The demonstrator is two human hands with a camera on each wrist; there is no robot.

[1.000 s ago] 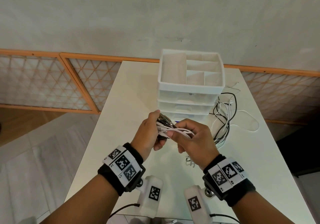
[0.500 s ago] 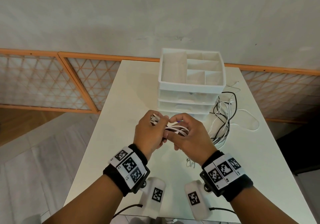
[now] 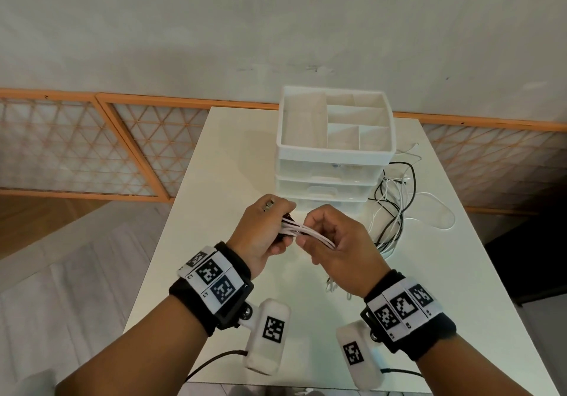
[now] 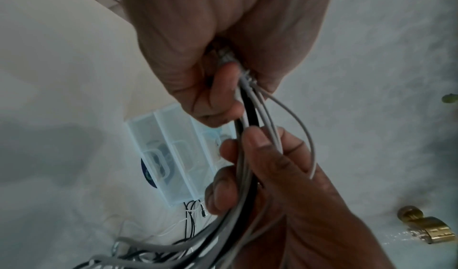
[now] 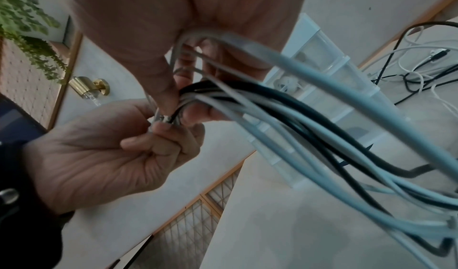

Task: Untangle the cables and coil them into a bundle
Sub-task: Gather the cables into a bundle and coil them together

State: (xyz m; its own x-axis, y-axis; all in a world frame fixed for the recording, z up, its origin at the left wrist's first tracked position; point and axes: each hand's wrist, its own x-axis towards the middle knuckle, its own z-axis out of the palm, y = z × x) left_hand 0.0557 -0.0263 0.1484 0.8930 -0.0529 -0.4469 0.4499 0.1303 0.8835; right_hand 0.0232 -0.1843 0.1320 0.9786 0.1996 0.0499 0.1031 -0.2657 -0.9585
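A bunch of white and black cables [image 3: 306, 232] runs between my two hands above the white table [image 3: 214, 181]. My left hand [image 3: 266, 227] grips the gathered plug ends [image 4: 226, 57] in a fist. My right hand [image 3: 334, 242] pinches the same strands [image 5: 198, 95] a little to the right of the left fist. From there the cables [image 5: 347, 155] trail down to a loose tangle of black and white cables [image 3: 395, 208] on the table at the right. A few white loops [image 3: 333, 286] show under my right wrist.
A white drawer unit [image 3: 333, 153] with a divided open top tray stands just behind my hands. The loose tangle lies against its right side. Orange-framed lattice panels [image 3: 92, 150] line the wall behind, and the table's left edge drops to a grey floor.
My left fist has turned over and closed round the plug ends, hiding most of them. My right hand has slid along the strands, drawing them straighter between the hands.
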